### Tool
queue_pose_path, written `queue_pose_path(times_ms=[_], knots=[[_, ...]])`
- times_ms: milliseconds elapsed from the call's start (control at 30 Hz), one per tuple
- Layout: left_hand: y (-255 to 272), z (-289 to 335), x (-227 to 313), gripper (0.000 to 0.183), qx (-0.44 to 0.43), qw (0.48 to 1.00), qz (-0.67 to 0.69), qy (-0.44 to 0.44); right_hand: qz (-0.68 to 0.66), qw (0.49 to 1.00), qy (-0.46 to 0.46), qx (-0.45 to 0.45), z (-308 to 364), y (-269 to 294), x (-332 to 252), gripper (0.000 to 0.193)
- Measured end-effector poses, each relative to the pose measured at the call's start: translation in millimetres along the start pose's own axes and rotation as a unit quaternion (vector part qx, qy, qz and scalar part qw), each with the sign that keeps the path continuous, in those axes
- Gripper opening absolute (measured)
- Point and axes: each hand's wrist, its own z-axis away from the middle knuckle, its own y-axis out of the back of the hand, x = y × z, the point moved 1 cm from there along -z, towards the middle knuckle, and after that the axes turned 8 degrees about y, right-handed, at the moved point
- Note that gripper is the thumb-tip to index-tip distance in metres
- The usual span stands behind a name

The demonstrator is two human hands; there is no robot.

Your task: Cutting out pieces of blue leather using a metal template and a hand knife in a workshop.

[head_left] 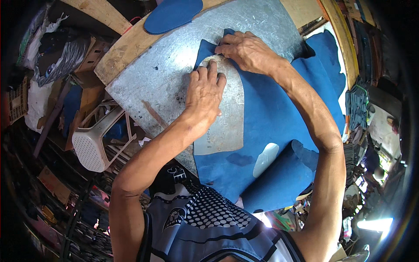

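A sheet of blue leather-like material (279,105) lies over the metal-topped table, its near edge rolled and hanging toward me. On it rests a flat grey template (229,118) with a rounded far end. My left hand (204,89) presses down on this template, fingers extended and somewhat spread. Past its rounded end, my right hand (246,50) is closed at the sheet's far edge, with bent fingers. Whatever those fingers grip is hidden. A narrow blue corner stands up beside them. Nearer me, a pale oval (265,159) shows on the sheet; I cannot tell whether it is a hole.
A cut blue piece (172,16) with a rounded outline lies at the table's far edge. Scratched metal (144,87) covers the wooden tabletop. A white plastic stool (89,150) stands at the left, near cardboard boxes and bags. Stacked dark material (358,107) is at the right.
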Motion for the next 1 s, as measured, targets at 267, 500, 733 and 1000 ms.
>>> queue_pose_path(times_ms=[267,500,733,1000], knots=[[0.6,0.0,0.5,0.097,-0.006,1.0,-0.006,0.0,-0.023,0.999,-0.012,0.046,6.0,-4.6,-1.6,0.026],[0.4,0.8,0.4,0.096,-0.004,1.0,-0.02,0.0,-0.061,0.997,-0.03,0.036,18.3,-3.8,-1.3,0.027],[2.0,-0.1,2.8,0.1,-0.012,1.0,-0.027,-0.007,-0.098,0.99,-0.089,0.048,30.7,-3.3,-13.1,0.027],[0.8,-0.4,3.8,0.098,-0.013,0.998,-0.058,-0.005,-0.118,0.98,-0.141,0.075,37.2,-12.6,-27.6,0.029]])
